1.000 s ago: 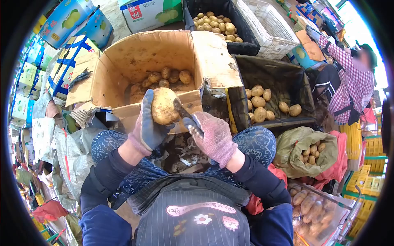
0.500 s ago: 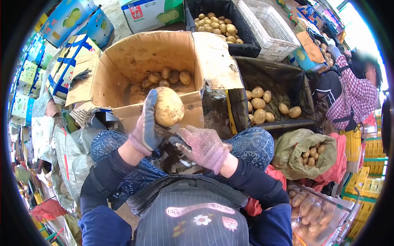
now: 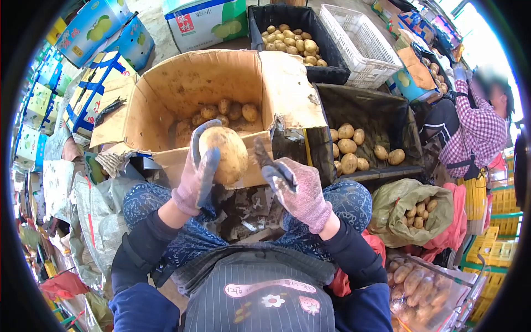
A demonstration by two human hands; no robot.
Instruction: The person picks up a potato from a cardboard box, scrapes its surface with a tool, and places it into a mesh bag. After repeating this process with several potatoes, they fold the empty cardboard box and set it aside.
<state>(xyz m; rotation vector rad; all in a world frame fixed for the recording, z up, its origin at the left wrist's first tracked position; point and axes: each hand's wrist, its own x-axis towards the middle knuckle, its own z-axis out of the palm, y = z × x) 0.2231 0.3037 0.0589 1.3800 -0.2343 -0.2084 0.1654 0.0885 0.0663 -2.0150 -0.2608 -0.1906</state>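
Note:
A large pale potato (image 3: 228, 155) is gripped in my gloved left hand (image 3: 198, 169), above the front wall of an open cardboard box (image 3: 193, 72). Several smaller potatoes (image 3: 235, 110) lie inside that box. To the right of the large potato is my gloved right hand (image 3: 296, 188), its fingers closed around a dark, narrow object (image 3: 262, 153) that points up; I cannot make out what it is. The two hands are apart. A black-lined crate (image 3: 381, 110) with several potatoes stands right of the box.
Behind are a black crate of potatoes (image 3: 260, 16), a white plastic basket (image 3: 362, 66) and a green-white carton (image 3: 204, 27). At the right are an open sack of potatoes (image 3: 387, 216), a bagged crate of potatoes (image 3: 415, 288) and another person in a checkered shirt (image 3: 475, 133).
My right hand has moved right and up, away from the potato, and the dark object now shows. The left hand has tilted the large potato and shifted slightly lower.

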